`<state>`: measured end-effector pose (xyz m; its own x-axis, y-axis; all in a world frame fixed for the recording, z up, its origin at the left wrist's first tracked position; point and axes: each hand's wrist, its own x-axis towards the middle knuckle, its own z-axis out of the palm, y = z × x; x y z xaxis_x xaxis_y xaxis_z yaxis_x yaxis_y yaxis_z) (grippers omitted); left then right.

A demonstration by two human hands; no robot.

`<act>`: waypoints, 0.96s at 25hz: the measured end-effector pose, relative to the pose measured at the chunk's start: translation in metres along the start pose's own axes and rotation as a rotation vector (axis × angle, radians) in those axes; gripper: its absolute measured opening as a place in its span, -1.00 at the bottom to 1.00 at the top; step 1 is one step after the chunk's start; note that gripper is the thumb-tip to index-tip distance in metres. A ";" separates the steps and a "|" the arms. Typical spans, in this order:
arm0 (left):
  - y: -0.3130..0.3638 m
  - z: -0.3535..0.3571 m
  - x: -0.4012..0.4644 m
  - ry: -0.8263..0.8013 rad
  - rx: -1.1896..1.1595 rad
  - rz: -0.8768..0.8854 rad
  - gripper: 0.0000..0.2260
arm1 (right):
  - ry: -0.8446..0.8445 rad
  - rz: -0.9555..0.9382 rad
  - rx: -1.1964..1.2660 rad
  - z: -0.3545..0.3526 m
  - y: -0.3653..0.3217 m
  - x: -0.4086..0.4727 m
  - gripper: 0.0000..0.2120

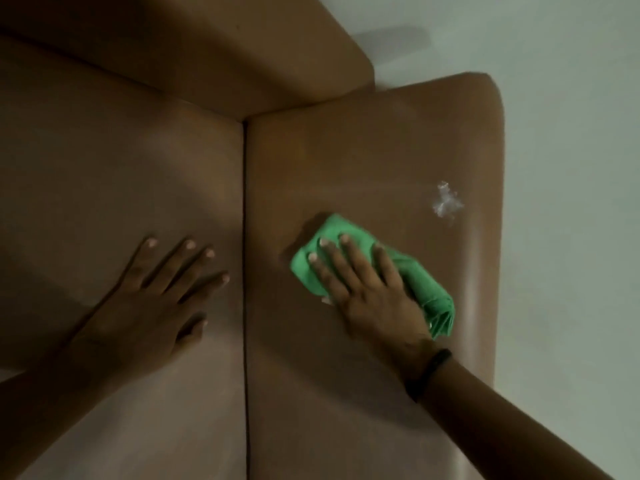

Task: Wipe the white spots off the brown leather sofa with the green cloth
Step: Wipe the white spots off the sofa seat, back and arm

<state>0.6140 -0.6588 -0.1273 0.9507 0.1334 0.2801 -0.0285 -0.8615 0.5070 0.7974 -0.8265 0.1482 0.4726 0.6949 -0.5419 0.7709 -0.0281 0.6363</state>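
Across most of the view stretched the brown leather sofa (363, 150), two seat cushions meeting at a dark seam that ran from the backrest down to the front edge. Beyond the sofa's right edge lay pale floor (571, 133). On the left cushion rested the left hand (149, 303), palm down, fingers spread flat on the leather just beside the seam and holding nothing. On the right cushion the right hand (363, 289) lay flat with fingers slightly apart, pressing down on the green cloth (426, 289), which was bunched into a folded pad with its ends showing past the fingertips and past the wrist side. A dark band (427, 374) circled that wrist. Near the cushion's right edge, apart from the cloth, sat one white spot (446, 199), smeared and feathery.
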 end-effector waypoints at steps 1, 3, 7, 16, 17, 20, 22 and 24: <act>0.000 0.000 0.000 0.010 -0.005 0.001 -0.33 | -0.012 -0.040 -0.015 -0.001 0.005 -0.008 -0.37; 0.003 -0.002 0.002 0.003 -0.018 -0.009 -0.34 | 0.024 0.020 -0.024 -0.011 0.027 0.005 -0.38; 0.003 -0.005 0.005 -0.014 -0.045 -0.022 -0.36 | -0.011 0.090 0.001 -0.017 0.013 0.040 -0.39; 0.003 -0.010 0.002 -0.019 -0.043 -0.015 -0.37 | 0.009 0.117 -0.028 -0.031 0.048 0.061 -0.40; 0.002 -0.010 0.002 -0.015 -0.037 -0.012 -0.37 | -0.002 0.039 -0.030 -0.025 0.046 0.050 -0.40; 0.002 -0.010 0.003 -0.006 -0.030 -0.018 -0.37 | 0.053 0.032 -0.077 -0.034 0.082 0.020 -0.39; 0.003 -0.010 0.002 -0.020 -0.041 -0.028 -0.36 | 0.109 0.196 -0.084 -0.051 0.103 0.048 -0.41; 0.002 -0.012 0.003 -0.021 -0.042 -0.029 -0.36 | 0.046 0.212 -0.029 -0.054 0.091 0.076 -0.41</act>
<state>0.6128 -0.6547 -0.1155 0.9575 0.1471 0.2481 -0.0137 -0.8360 0.5485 0.8802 -0.7375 0.1941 0.6023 0.7076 -0.3694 0.6438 -0.1570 0.7489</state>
